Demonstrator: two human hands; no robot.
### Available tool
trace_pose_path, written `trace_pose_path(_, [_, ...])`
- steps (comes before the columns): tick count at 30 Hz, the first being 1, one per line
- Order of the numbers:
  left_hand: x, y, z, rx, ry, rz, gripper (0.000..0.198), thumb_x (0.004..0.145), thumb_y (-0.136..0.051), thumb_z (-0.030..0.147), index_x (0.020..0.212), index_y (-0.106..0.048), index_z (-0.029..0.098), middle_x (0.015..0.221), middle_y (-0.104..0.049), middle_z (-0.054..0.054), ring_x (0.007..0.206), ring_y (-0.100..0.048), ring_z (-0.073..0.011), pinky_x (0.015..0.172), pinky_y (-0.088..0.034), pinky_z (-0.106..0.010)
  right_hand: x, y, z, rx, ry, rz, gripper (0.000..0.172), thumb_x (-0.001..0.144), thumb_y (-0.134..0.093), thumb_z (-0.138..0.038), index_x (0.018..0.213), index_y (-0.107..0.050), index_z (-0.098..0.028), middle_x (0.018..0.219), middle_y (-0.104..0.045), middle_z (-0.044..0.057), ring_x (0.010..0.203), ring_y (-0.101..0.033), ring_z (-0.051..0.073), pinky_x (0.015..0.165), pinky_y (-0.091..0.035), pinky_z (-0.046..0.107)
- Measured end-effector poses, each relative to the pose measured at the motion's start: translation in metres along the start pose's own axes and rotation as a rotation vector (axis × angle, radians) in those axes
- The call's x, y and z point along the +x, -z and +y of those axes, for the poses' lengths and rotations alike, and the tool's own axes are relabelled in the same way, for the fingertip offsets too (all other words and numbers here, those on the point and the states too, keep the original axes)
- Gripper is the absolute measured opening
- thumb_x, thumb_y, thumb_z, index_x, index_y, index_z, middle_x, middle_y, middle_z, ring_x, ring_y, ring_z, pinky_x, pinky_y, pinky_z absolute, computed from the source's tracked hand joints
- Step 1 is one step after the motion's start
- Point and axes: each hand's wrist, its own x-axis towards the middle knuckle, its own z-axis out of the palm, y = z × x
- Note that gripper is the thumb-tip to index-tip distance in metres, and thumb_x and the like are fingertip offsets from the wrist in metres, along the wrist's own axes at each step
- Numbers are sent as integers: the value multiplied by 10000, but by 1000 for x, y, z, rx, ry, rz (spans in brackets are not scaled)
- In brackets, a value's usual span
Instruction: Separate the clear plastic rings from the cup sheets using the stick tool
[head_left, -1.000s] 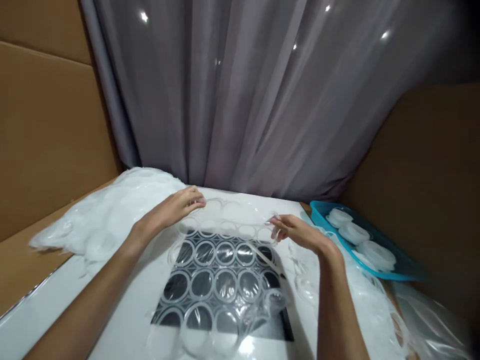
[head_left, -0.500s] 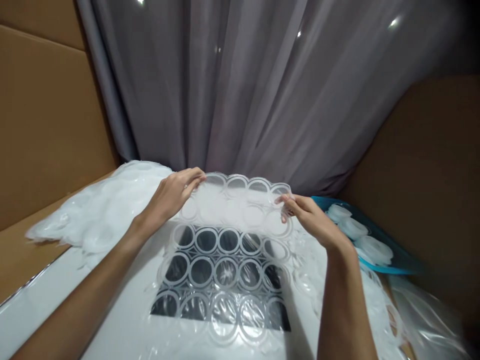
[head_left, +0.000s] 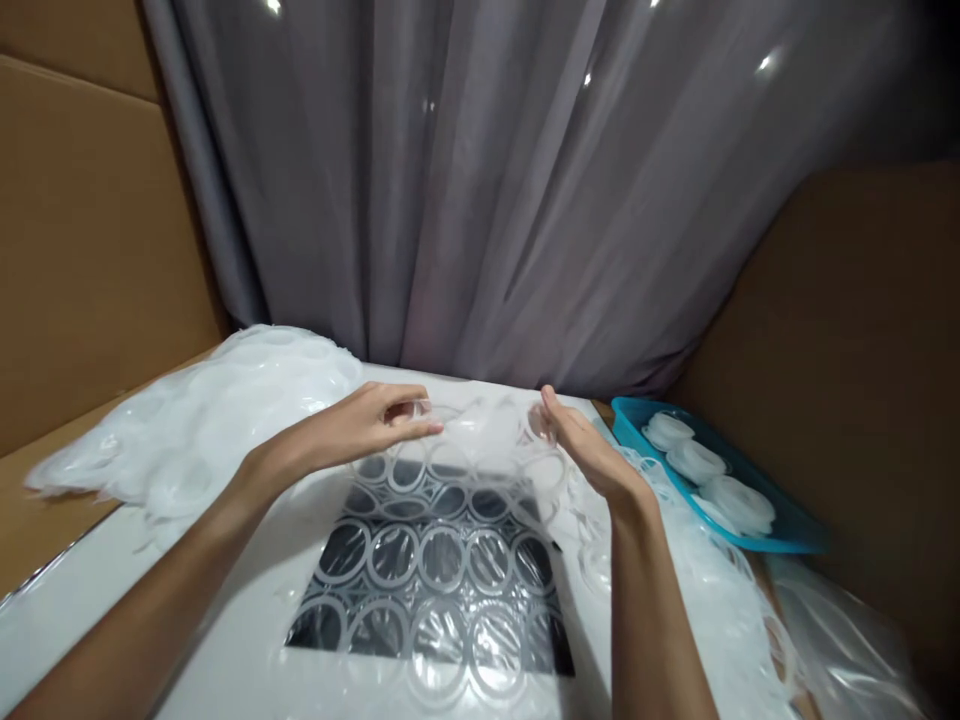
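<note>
A clear plastic sheet (head_left: 441,558) with rows of whitish rings lies across a black rectangle (head_left: 551,655) on the white table. Its far part is raised, bent and blurred between my hands. My left hand (head_left: 379,415) holds the far left part, thumb below and fingers curled above, with film between them. On the far right part is my right hand (head_left: 581,445), its thumb pointing up and its fingertips partly behind the see-through film.
Left stands a heap of white plastic sheets (head_left: 247,400). On the right, a blue tray (head_left: 630,425) holds white round stacks (head_left: 739,505). Loose ring scraps (head_left: 697,590) lie before it, beside a clear plastic bag (head_left: 840,630). A grey curtain (head_left: 465,200) and cardboard walls (head_left: 82,240) surround the table.
Both hands have come lower and nearer, bringing down the sheet's far edge, which stood raised and spread. My left hand's thumb and fingers are wider apart. The view has shifted slightly.
</note>
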Motion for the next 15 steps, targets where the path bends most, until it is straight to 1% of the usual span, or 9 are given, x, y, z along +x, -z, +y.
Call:
trace_pose_path(2, [-3, 1, 5, 1, 13, -11, 445, 911, -664, 674, 992, -670, 236, 691, -489, 42, 624, -479, -157, 569, -318, -262, -1, -7, -19, 34, 63, -14, 648, 1033, -390, -701, 591, -442, -230, 624, -483, -15, 663, -495, 164, 717, -431, 307])
trace_pose_path(4, [-5, -1, 10, -6, 36, -14, 536, 854, -722, 678, 1190, -673, 264, 695, -521, 45, 623, -509, -170, 585, -327, -267, -4, -16, -39, 62, 112, -71, 651, 1008, -458, -717, 594, -502, -217, 626, -528, -11, 647, -517, 157, 691, -431, 300])
trace_pose_path(6, [-5, -5, 14, -20, 61, -23, 669, 813, -755, 672, 1343, -631, 284, 697, -555, 46, 621, -531, -181, 604, -336, -274, -11, -26, -59, 80, 147, -235, 598, 994, -533, -696, 688, -638, -192, 711, -643, 14, 701, -592, 168, 711, -457, 298])
trace_pose_path(7, [-4, -8, 17, -35, 63, -40, 690, 800, -765, 663, 1363, -628, 290, 701, -572, 44, 621, -536, -181, 608, -339, -276, -15, -29, -69, 77, 160, -337, 571, 1001, -545, -675, 747, -687, -183, 756, -683, 26, 736, -622, 175, 727, -469, 297])
trace_pose_path(9, [-3, -15, 22, -96, 12, -119, 604, 814, -758, 635, 1304, -676, 290, 739, -621, 29, 655, -556, -181, 623, -360, -277, -23, -32, -85, 40, 179, -481, 539, 1028, -534, -635, 813, -728, -180, 798, -716, 32, 774, -649, 177, 747, -475, 292])
trace_pose_path(10, [-2, -18, 25, -135, -28, -165, 515, 840, -737, 619, 1227, -716, 281, 768, -646, 16, 684, -569, -182, 636, -375, -279, -26, -32, -90, 12, 189, -501, 531, 1038, -526, -620, 822, -733, -182, 807, -720, 31, 786, -654, 175, 755, -475, 287])
trace_pose_path(12, [-2, -20, 30, -198, -96, -233, 385, 898, -678, 595, 1038, -764, 247, 793, -665, -3, 722, -577, -180, 653, -393, -283, -29, -29, -93, -19, 205, -484, 521, 1050, -514, -605, 842, -740, -184, 849, -733, 36, 827, -672, 180, 783, -483, 285])
trace_pose_path(14, [-3, -18, 32, -214, -113, -242, 376, 936, -633, 577, 892, -743, 220, 749, -626, 1, 695, -543, -164, 634, -378, -285, -26, -26, -82, -2, 214, -430, 572, 1071, -436, -620, 878, -742, -178, 894, -745, 58, 873, -691, 199, 834, -503, 303])
trace_pose_path(15, [-4, -16, 33, -208, -107, -227, 379, 945, -622, 570, 846, -716, 216, 720, -589, 11, 666, -509, -153, 613, -358, -285, -22, -26, -73, -35, 197, -375, 618, 1079, -373, -638, 884, -735, -176, 903, -745, 68, 881, -695, 207, 852, -512, 313])
